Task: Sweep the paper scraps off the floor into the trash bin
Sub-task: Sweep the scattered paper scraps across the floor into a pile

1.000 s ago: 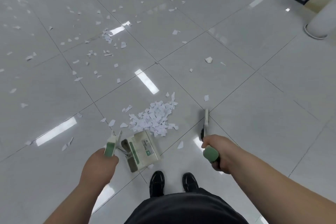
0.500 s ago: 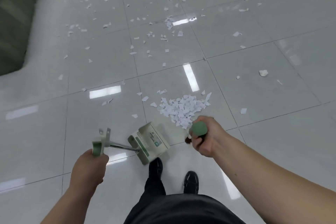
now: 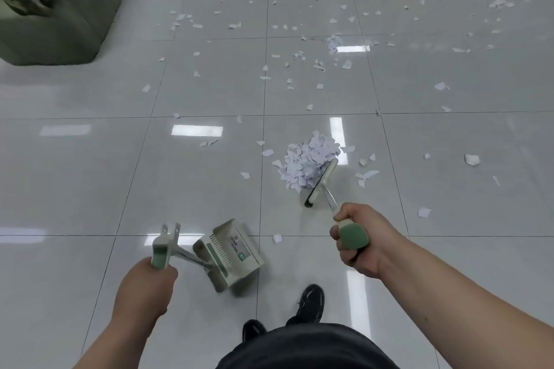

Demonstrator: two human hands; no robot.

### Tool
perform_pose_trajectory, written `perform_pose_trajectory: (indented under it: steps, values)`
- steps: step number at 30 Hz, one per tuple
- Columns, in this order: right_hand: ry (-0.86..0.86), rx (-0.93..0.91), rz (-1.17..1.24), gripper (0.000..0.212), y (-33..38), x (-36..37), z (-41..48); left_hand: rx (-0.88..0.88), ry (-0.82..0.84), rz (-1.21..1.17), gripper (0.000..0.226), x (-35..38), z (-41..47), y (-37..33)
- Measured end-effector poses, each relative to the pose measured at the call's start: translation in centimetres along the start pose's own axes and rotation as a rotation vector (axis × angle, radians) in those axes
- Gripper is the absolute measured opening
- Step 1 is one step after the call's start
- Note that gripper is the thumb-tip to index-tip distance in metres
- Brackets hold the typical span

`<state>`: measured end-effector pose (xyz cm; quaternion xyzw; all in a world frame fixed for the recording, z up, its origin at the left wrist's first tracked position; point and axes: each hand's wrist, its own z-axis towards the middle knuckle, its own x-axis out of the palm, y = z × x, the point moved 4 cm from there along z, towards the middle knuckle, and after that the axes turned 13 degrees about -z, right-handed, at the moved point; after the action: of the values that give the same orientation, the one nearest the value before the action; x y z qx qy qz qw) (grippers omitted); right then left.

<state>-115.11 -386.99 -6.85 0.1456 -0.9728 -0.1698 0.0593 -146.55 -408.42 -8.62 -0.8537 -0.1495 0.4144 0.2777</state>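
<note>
1. The left grip (image 3: 144,284), a bare hand, was low on the left. Its arm reached forward from the bottom edge.
2. Its fingers were curled tight round the green handle of the dustpan (image 3: 230,255).
3. The dustpan sat on the floor (image 3: 90,174), just in front of two black shoes (image 3: 308,302).
4. The right grip (image 3: 359,237), also a bare hand, was made into a fist round the green top end of the broom (image 3: 322,181). Its arm stretched in from the bottom right corner.
5. The broom leaned away from the hand, and its brush head was down on the floor.
6. The brush head touched the right side of a pile of paper scraps (image 3: 308,163).
7. The pile lay on the floor, apart from the dustpan, farther out and to the right.
8. Many loose scraps (image 3: 299,57) were spread over the tiles farther away.
9. A green plant box (image 3: 60,24) stood in the top left corner.
</note>
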Motion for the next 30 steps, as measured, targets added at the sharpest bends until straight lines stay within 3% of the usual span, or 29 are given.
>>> perform_pose_trajectory:
  steps: [8,15,20,24,27,30]
  values:
    - [0.040,0.086,-0.329,0.028,-5.6,6.5,-3.4,-0.064,0.026,-0.070,0.009,-4.5,0.1,5.2]
    - [0.013,0.122,-0.532,0.024,-9.0,10.6,-3.6,-0.113,0.030,-0.123,0.017,-7.3,1.2,9.4]
    - [-0.093,0.091,-0.623,0.032,-7.5,9.7,-3.1,-0.124,0.049,-0.131,0.016,-7.8,1.5,10.4]
    - [-0.188,0.021,-0.704,0.022,-5.5,7.7,-1.9,-0.105,0.053,-0.125,0.017,-6.9,2.3,9.3]
    - [-0.207,-0.015,-0.772,0.013,-3.8,5.8,-0.7,-0.089,0.048,-0.104,0.013,-5.6,3.0,7.7]
    - [-0.189,-0.047,-0.797,0.022,-1.0,4.0,0.5,-0.089,0.025,-0.090,0.013,-4.1,3.9,5.8]
